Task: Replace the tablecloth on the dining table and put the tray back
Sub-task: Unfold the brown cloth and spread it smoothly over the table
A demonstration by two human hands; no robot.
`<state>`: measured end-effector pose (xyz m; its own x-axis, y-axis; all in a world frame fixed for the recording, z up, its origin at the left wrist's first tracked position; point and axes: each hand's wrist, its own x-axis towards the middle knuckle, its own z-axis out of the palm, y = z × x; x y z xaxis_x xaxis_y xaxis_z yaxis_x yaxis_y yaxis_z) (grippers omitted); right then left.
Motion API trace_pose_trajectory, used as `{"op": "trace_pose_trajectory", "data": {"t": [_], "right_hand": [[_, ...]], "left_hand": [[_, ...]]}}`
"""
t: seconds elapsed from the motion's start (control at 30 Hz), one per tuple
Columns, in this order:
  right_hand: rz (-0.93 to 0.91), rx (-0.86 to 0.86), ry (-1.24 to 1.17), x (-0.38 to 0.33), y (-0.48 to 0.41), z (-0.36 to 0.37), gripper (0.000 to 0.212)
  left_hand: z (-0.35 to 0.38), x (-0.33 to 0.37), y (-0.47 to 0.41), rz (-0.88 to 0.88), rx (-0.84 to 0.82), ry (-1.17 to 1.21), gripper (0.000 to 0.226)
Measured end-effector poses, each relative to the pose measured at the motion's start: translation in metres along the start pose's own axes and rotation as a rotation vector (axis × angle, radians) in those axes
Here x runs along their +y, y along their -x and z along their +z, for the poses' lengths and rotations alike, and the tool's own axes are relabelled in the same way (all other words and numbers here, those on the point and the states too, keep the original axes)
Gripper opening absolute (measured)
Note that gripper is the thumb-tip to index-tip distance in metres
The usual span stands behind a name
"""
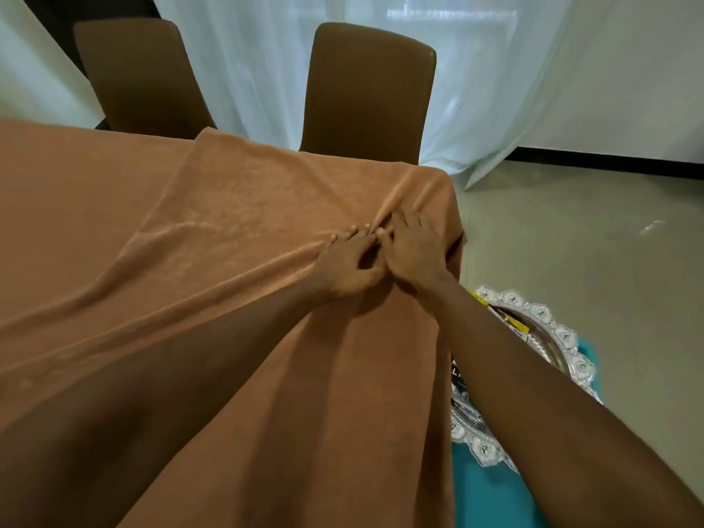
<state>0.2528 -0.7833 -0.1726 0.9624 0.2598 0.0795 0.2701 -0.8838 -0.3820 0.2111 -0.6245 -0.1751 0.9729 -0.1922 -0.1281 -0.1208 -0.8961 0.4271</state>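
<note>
An orange-brown tablecloth covers the dining table, with long creases and a folded-over layer across its far half. My left hand and my right hand lie side by side on the cloth near the table's far right corner. Their fingers rest on a ridge of fabric; I cannot tell whether they pinch it. A silver tray with an ornate rim sits low at the right, beside the table, on teal cloth. My right forearm hides much of the tray.
Two brown chairs stand at the table's far side, one at the left and one in the middle. White sheer curtains hang behind them. Beige floor lies to the right of the table.
</note>
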Motion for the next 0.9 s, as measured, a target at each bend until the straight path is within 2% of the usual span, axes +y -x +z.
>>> {"op": "trace_pose_trajectory", "data": {"t": [0.03, 0.1, 0.17, 0.23, 0.33, 0.43, 0.53, 0.7, 0.77, 0.83, 0.9], "right_hand": [[0.009, 0.036, 0.02, 0.0, 0.016, 0.003, 0.057], [0.016, 0.003, 0.063, 0.017, 0.005, 0.01, 0.049], [0.128, -0.045, 0.062, 0.019, -0.009, -0.01, 0.048], [0.204, -0.048, 0.031, 0.012, -0.011, -0.019, 0.045], [0.072, -0.003, 0.011, -0.018, 0.007, -0.017, 0.039], [-0.06, -0.032, 0.015, -0.037, 0.053, 0.01, 0.046], [-0.009, -0.004, 0.04, -0.033, 0.081, 0.021, 0.053], [0.144, -0.064, -0.01, -0.036, 0.084, -0.006, 0.056], [0.073, 0.025, 0.013, -0.059, 0.115, -0.014, 0.047], [-0.032, 0.116, 0.053, -0.085, 0.161, -0.007, 0.027], [-0.052, 0.094, 0.031, -0.107, 0.215, 0.008, 0.018]], "left_hand": [[-0.003, 0.002, 0.006, 0.006, 0.02, 0.061, 0.069], [-0.008, 0.003, 0.017, 0.056, 0.126, 0.106, 0.056], [-0.01, -0.001, 0.037, 0.11, 0.248, 0.025, 0.043], [-0.01, -0.006, 0.061, 0.103, 0.3, -0.038, 0.037], [-0.009, -0.017, 0.103, 0.028, 0.335, -0.091, 0.035], [-0.004, -0.022, 0.133, -0.018, 0.33, -0.124, 0.034], [0.002, -0.023, 0.163, -0.043, 0.279, -0.159, 0.037], [0.021, 0.004, 0.213, 0.038, 0.164, -0.137, 0.05], [0.028, 0.012, 0.224, 0.051, 0.139, -0.074, 0.051], [0.029, 0.013, 0.235, 0.075, 0.173, 0.078, 0.04], [0.027, 0.004, 0.254, 0.11, 0.255, 0.19, 0.027]]}}
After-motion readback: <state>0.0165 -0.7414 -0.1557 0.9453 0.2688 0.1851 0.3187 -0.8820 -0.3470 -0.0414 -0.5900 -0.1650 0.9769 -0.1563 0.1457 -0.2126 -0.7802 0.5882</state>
